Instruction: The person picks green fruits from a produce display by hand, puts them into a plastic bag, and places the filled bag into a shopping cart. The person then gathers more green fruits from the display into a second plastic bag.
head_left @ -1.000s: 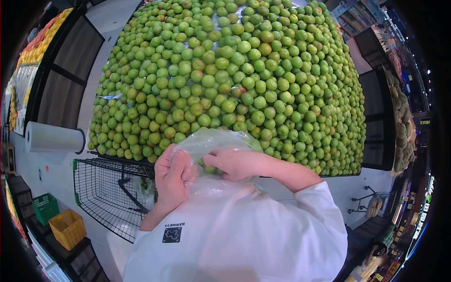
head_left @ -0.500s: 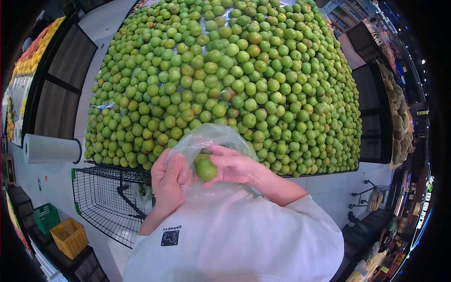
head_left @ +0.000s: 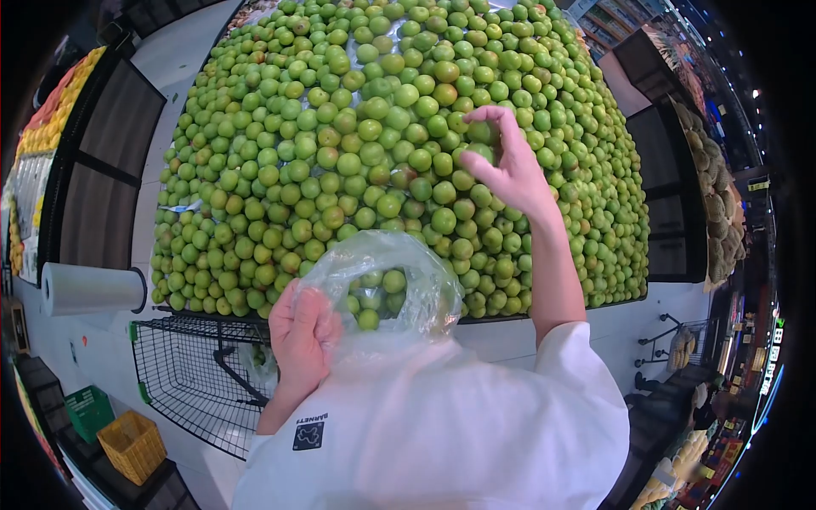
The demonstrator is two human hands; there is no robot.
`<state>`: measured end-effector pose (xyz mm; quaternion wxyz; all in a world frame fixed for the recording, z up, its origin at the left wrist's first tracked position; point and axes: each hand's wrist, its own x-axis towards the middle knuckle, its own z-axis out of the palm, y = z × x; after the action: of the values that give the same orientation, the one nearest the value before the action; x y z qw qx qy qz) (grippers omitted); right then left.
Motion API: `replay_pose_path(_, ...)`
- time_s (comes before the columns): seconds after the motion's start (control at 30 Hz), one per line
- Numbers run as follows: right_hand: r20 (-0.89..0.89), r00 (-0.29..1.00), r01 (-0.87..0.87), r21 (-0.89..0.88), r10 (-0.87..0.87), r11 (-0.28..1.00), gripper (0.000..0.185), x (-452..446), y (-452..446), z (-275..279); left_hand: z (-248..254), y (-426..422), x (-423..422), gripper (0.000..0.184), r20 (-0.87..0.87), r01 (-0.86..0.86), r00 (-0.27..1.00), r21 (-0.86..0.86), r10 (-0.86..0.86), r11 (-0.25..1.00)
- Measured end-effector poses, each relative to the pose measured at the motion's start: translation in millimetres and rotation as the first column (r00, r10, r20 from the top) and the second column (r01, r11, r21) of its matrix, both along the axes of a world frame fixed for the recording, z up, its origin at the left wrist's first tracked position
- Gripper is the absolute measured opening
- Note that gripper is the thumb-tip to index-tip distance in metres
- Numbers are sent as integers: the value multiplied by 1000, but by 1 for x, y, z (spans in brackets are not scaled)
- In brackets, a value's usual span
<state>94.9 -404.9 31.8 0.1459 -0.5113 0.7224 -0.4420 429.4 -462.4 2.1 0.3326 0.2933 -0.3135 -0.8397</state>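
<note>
A clear plastic bag (head_left: 433, 289) hangs with its mouth spread wide, and several green fruits can be seen through the opening. My left hand (head_left: 302, 331) is closed around the bag's left rim. Out over the heap, my right hand (head_left: 514, 170) has its thumb and fingers apart and curved about round green fruit (head_left: 481, 133), which look like jujubes or small plums. Whether the fingers touch that fruit I cannot tell. The large heap of green fruit (head_left: 280, 153) fills the stand in front of me.
At the left stand a roll of plastic bags (head_left: 93, 289) and a black wire shopping cart (head_left: 191, 365) with a bag inside. A wicker basket (head_left: 132, 446) and green crate (head_left: 87, 412) are lower left. Another cart (head_left: 680, 340) is at the right.
My right hand has left the bag and moved up and right over the heap. The fruit it held at the bag's mouth is no longer in it. My left hand keeps its grip.
</note>
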Motion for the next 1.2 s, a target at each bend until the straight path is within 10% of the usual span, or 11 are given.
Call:
replay_pose_path(0.13,-459,842,341,40,-286,939,55,-37,-20,-35,-2,0,2,15,-26,1,1000,-14,-2,1000)
replay_pose_path(0.33,-548,756,455,48,-358,889,62,-30,-35,-73,-3,-1,4,16,-26,12,1000,-15,-13,1000)
replay_pose_path(0.4,-771,509,457,-135,-383,879,71,-33,-38,-86,-3,-1,4,16,-33,23,999,-29,-24,999)
replay_pose_path(0.77,-747,595,345,-95,-296,934,80,-38,-34,-102,-2,1,3,16,-7,30,1000,-25,-31,999)
replay_pose_path(0.93,-463,824,253,-215,-327,943,66,1,-20,-60,-4,0,5,15,-48,22,999,-42,-24,999)
replay_pose_path(1.07,92,991,-74,-198,93,978,33,70,19,-21,-7,1,3,23,-23,8,1000,-62,-9,998)
replay_pose_path(1.13,-25,859,-512,-54,511,858,29,100,31,-13,-6,3,3,22,-81,30,996,-60,-35,998)
replay_pose_path(1.2,-145,797,-576,112,587,810,27,126,32,-34,-3,4,1,22,-73,41,996,-62,-46,997)
